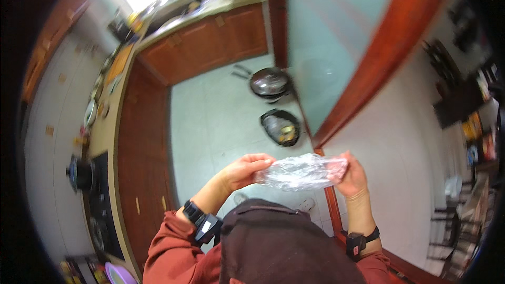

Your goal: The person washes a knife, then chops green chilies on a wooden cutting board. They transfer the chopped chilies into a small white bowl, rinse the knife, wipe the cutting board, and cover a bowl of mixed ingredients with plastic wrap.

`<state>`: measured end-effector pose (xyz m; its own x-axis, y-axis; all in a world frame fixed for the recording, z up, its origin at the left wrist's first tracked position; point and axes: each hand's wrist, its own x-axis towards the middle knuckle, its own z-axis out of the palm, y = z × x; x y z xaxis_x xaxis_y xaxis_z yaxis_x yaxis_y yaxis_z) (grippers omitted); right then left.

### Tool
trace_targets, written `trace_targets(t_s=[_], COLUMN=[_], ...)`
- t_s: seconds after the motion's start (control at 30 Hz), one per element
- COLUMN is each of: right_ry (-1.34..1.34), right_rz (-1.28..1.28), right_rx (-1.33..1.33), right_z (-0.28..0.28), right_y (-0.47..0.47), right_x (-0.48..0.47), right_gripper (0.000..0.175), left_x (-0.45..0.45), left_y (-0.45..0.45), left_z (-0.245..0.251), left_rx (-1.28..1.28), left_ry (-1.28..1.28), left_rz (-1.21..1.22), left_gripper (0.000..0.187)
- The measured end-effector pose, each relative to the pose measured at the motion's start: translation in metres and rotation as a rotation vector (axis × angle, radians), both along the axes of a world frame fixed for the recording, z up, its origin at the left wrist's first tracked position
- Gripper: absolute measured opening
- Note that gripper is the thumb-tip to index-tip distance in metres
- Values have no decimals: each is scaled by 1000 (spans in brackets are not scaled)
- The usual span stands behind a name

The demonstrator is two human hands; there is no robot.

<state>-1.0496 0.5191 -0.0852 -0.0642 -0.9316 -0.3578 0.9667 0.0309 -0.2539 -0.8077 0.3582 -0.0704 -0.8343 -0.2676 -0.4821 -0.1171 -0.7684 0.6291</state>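
Note:
A clear plastic package (298, 172) is stretched level between my two hands, in front of my dark apron (284, 244). Its film is crinkled and shiny, and pinkish contents or printing show at the right end; blur hides which. My left hand (244, 169) pinches the left end between thumb and fingers. At the other end, my right hand (352, 175) grips the pinkish part. Each wrist wears a strapped black device.
Beyond the package, a black-lined bin (281, 127) with scraps and a lidded pan (270, 83) stand on the floor. A red-framed glass door (339, 47) rises at right. Along the left runs a counter (103, 126) with a cooktop (104, 205) and a dark pot (81, 174).

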Motion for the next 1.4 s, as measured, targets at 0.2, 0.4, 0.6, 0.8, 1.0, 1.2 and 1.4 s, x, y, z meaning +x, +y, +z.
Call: trace_targets(t_s=[0.2, 0.4, 0.6, 0.8, 1.0, 1.2, 1.4], right_ry=[109, 285, 373, 132, 326, 563, -61], right_rz=[145, 393, 667, 849, 1181, 1534, 1451], right_rx=[-49, 136, 59, -15, -205, -203, -72], right_z=[3, 3, -7, -18, -3, -7, -29], right_y=[-121, -211, -317, -463, -625, -742, -850], right_x=[113, 201, 264, 328, 392, 479, 598], right_gripper=[28, 20, 22, 26, 25, 18, 32], left_x=[132, 238, 315, 368, 413, 459, 549], left_y=[-50, -98, -155, -232, -333, -419, -489], left_z=[-30, -36, -38, -48, -28, -16, -29], left_rx=[-9, -137, 43, -148, -16, -113, -113], left_ry=[-2, -61, 231, -146, 445, 618, 782], left_rz=[136, 226, 549, 528, 1219, 1439, 1547], left_gripper=[17, 23, 25, 21, 20, 31, 27])
